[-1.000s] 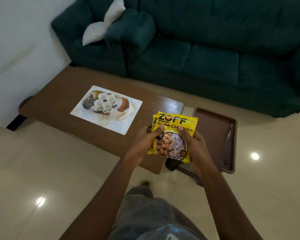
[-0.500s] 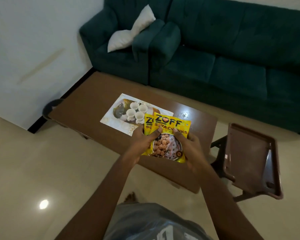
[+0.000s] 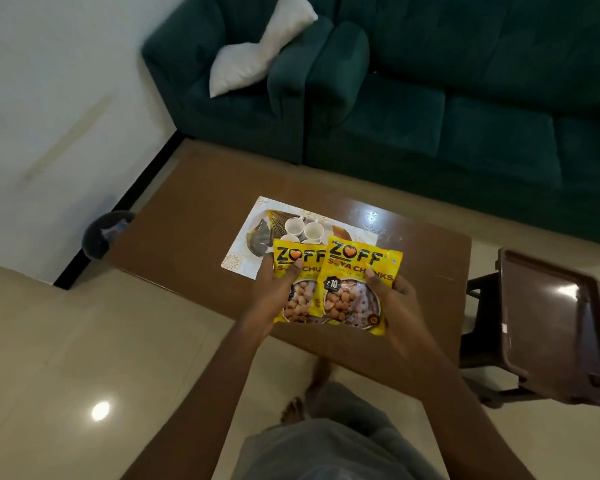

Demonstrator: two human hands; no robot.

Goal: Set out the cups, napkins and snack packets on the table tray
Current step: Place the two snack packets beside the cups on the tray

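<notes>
Two yellow snack packets are held above the near edge of the brown table [image 3: 194,216]. My left hand [image 3: 274,292] grips the left snack packet [image 3: 297,285]. My right hand [image 3: 394,303] grips the right snack packet [image 3: 355,285], which overlaps the left one. Behind the packets lies a white patterned tray [image 3: 250,247] with several small white cups [image 3: 305,230] on it. The packets hide the near part of the tray and some cups.
A dark green sofa [image 3: 465,98] with a white cushion [image 3: 253,57] runs along the far side of the table. A brown plastic chair [image 3: 548,327] stands to the right. A dark bin [image 3: 104,233] sits at the table's left end by the wall.
The two packets were stacked together; now they are fanned apart, one in each hand. The view has shifted left, so the table and tray sit more centrally.
</notes>
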